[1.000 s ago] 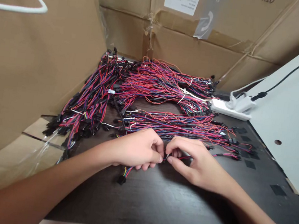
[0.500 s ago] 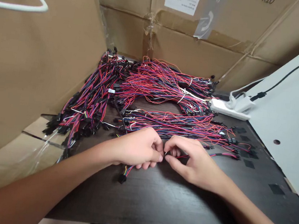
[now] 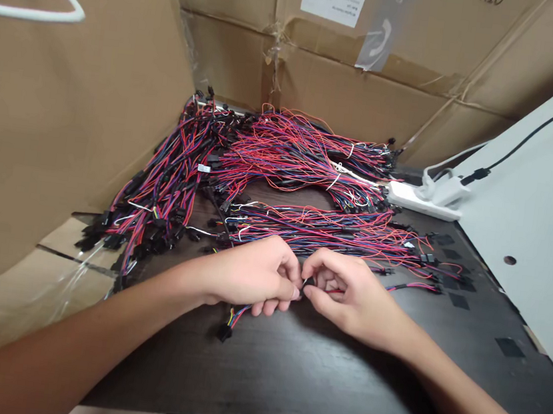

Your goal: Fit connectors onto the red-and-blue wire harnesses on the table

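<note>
My left hand [image 3: 268, 276] and my right hand [image 3: 346, 293] meet fingertip to fingertip over the dark table. Between them is a wire harness, pinched by both hands, with a small black piece [image 3: 308, 282] showing at the right fingertips. From under my left hand its coloured wires run down to a black connector [image 3: 225, 332]. Red wire passes out through my right palm. My fingers cover most of the harness. Just beyond the hands lies a row of red, blue and black wire harnesses [image 3: 314, 228].
Farther back are tied wire bundles [image 3: 294, 149], with a tangled harness pile [image 3: 163, 180] at left. A white power strip [image 3: 425, 202] with plugs sits at the right. Cardboard [image 3: 351, 95] stands behind, and a white panel [image 3: 534, 198] bounds the right side of the dark table [image 3: 286, 376].
Both hands hold nearly the same place, with the right fingers slightly shifted so more of the black piece shows. The view has moved a little.
</note>
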Motion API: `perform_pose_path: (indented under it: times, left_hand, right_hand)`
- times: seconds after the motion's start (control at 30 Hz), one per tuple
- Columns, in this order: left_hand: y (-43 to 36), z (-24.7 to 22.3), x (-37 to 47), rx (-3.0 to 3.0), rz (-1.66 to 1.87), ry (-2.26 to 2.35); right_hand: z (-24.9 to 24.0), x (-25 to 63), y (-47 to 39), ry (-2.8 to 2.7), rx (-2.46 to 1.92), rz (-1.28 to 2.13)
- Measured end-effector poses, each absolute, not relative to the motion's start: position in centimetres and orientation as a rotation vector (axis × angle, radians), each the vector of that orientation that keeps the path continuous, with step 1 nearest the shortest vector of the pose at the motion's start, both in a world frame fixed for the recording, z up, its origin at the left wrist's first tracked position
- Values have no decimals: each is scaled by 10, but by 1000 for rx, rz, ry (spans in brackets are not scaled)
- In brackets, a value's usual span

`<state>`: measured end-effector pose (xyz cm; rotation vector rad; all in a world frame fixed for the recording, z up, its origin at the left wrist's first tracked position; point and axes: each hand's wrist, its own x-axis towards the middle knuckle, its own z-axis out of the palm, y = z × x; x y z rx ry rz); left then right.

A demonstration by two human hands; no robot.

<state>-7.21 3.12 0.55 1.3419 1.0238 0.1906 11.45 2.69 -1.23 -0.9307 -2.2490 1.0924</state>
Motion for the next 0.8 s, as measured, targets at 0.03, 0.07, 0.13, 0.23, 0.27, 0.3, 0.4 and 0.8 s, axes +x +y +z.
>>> perform_pose_path:
  times: [0.03, 0.07, 0.13, 0.23, 0.27, 0.3, 0.4, 0.8]
  left_hand:
    - [32, 5, -73, 1322, 192, 1006]
    - [32, 5, -74, 1299, 194, 986]
    - [33, 3, -75, 1245, 197, 944]
    - [34, 2, -76, 1184, 205, 906]
    - [34, 1, -76, 1172, 205, 907]
    - [34, 1, -76, 1164, 208, 913]
    - [35, 2, -76, 1136, 224, 931]
    - [37, 14, -77, 984, 316, 922]
  right_hand:
    - [-12, 115, 27, -2238, -942, 1121]
    - [-12, 115, 27, -2232, -951, 1145]
    - [-12, 115, 28, -2225, -968, 1176]
    - [-12, 116, 28, -2219, -982, 1189]
    - [-12, 116, 28, -2217, -982, 1186]
    - [-13, 116, 28, -2214, -977, 1178]
    - [-14, 116, 27, -2172, -947, 1188]
    - [-12, 120, 29, -2183, -707, 784]
